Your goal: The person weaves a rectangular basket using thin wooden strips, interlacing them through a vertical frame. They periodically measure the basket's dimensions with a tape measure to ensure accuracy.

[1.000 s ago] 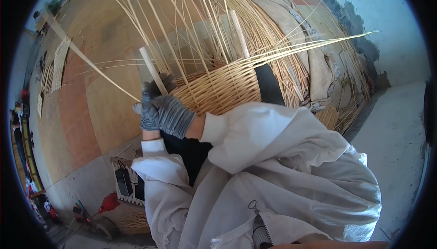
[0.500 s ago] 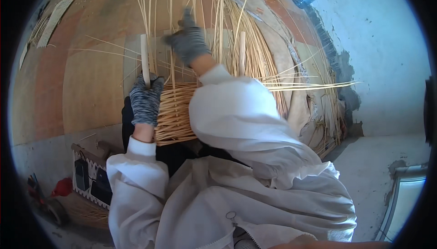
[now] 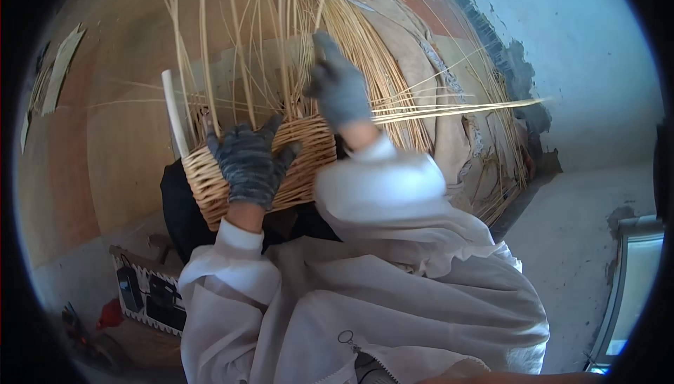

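Note:
A half-woven wicker basket (image 3: pixel 309 177) with tan walls sits in front of me, tall upright rods (image 3: pixel 205 47) rising from its rim. At its left corner stands a thick pale wooden stick (image 3: pixel 173 114). My left hand (image 3: pixel 247 166), in a grey knit glove, lies spread on the near woven wall, its fingertips at the rim. Beside the basket's right corner, my right hand (image 3: pixel 342 93), gloved alike, is raised among the rods. Motion blurs its fingers, so whether they grip a rod is unclear. Thin weaving strands (image 3: pixel 456 109) stretch out to the right from that corner.
A large bundle of long wicker rods (image 3: pixel 361 47) lies beyond the basket on the right, on crumpled tan sheeting (image 3: pixel 418 61). A rough white wall (image 3: pixel 562 68) bounds the right. Lower left is a rack (image 3: pixel 147 293) with dark devices. Flat pale strips (image 3: pixel 62 68) lie far left.
The basket has turned and tilted, its left stick shifting leftward. My left hand has gone from around the stick to flat on the wall. My right hand has moved right and slightly down.

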Demonstrator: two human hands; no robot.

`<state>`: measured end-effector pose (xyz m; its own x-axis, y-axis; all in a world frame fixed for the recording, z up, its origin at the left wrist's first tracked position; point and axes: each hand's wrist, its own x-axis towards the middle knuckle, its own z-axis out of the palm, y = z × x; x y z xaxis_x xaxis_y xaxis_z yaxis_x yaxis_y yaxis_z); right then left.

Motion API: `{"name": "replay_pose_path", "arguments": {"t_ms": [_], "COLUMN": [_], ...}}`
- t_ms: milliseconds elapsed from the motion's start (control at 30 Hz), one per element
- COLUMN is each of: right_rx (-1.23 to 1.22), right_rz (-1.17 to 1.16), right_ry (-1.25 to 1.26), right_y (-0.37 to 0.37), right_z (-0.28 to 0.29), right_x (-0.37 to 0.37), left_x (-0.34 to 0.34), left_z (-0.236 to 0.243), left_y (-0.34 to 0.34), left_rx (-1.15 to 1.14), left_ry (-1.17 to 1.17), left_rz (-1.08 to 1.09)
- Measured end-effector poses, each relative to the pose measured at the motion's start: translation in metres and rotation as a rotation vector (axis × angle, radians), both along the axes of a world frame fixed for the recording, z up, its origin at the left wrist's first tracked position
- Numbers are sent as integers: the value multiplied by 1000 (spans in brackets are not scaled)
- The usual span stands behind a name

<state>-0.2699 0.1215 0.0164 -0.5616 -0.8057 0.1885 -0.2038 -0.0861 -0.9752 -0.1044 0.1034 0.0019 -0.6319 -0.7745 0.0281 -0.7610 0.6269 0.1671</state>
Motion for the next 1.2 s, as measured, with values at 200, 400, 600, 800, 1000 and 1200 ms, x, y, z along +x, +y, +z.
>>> {"name": "replay_pose_path", "arguments": {"t_ms": [200,400,600,800,1000,1200], "right_rx": [-133,127,-17,-221,353,1597], "right_rz": [-281,-144,-175,-386,-245,-58], "right_ry": [620,1098,1009,1091,390,-111], "right_y": [106,76,90,109,356,498], "right_z": [-7,-31,-48,-66,-224,-328], "right_x": [3,15,21,24,7,35], "left_x": [-19,-48,-14,-15,-16,-23], "left_z": [8,7,-26,-28,-34,-40], "left_y": [-8,-3,-4,-24,38,42], "left_rx": [-71,113,207,-23,-261,-417], "left_ry": [362,320,437,175,259,96], "left_rz": [-2,136,186,-200,-184,-289]}}
